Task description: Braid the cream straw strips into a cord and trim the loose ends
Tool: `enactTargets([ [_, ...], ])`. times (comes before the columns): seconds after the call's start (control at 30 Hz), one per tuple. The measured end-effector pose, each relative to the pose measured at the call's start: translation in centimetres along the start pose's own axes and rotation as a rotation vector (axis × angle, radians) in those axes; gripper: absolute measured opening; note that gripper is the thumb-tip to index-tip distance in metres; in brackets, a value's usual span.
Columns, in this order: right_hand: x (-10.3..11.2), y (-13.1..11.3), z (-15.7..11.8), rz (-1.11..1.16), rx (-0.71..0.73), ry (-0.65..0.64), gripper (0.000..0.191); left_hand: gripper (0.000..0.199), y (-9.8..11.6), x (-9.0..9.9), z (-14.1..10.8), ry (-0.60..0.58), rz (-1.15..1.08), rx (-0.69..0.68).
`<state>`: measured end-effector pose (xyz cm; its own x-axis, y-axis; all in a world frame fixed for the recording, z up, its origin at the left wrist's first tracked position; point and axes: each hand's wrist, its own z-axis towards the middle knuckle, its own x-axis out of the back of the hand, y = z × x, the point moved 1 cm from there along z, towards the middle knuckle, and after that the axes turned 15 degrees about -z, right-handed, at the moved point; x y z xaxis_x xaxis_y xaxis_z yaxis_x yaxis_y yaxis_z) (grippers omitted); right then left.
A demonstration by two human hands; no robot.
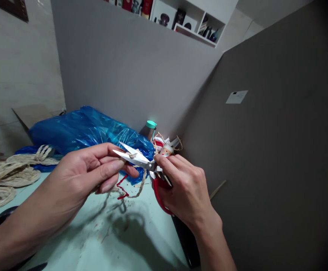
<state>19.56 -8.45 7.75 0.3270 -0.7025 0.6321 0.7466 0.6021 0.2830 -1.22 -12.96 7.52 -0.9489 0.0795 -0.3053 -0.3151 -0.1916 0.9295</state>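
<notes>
In my right hand (185, 184) is a pair of scissors (161, 195) with red handles, its blades parted and pointing left. My left hand (96, 169) pinches a braided beige cord (143, 184) near the blade tips. A bit of the cord lies between the blades. The cord loops down below the scissors, and a thin red string (122, 187) hangs beside it. Both hands are above the pale green table (90, 244).
A blue plastic bag (76, 128) lies at the back, with beige fibre bundles (11, 171) at the left. Behind my right hand stand a green-capped bottle (151, 126) and a patterned cup (166, 150). A black object (188, 241) is at the table's right edge, near the grey partition (265, 169).
</notes>
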Motion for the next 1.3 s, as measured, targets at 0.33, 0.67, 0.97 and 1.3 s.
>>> enactTargets([
  [0.33, -0.2, -0.2, -0.1, -0.062, 0.033, -0.024, 0.020, 0.022, -0.7, 0.2, 0.0, -0.023, 0.074, 0.009],
  [0.67, -0.6, 0.7, -0.2, 0.209, -0.138, -0.060, 0.016, 0.024, -0.5, -0.9, 0.1, 0.061, -0.021, 0.105],
  [0.97, -1.5, 0.4, 0.4, 1.444, -0.548, -0.338, 0.036, 0.019, -1.3, -0.5, -0.4, 0.073, -0.007, 0.171],
  [1.3, -0.9, 0.1, 0.5, 1.509, -0.649, -0.362, 0.038, 0.024, -1.5, -0.5, -0.7, 0.071, 0.066, 0.200],
])
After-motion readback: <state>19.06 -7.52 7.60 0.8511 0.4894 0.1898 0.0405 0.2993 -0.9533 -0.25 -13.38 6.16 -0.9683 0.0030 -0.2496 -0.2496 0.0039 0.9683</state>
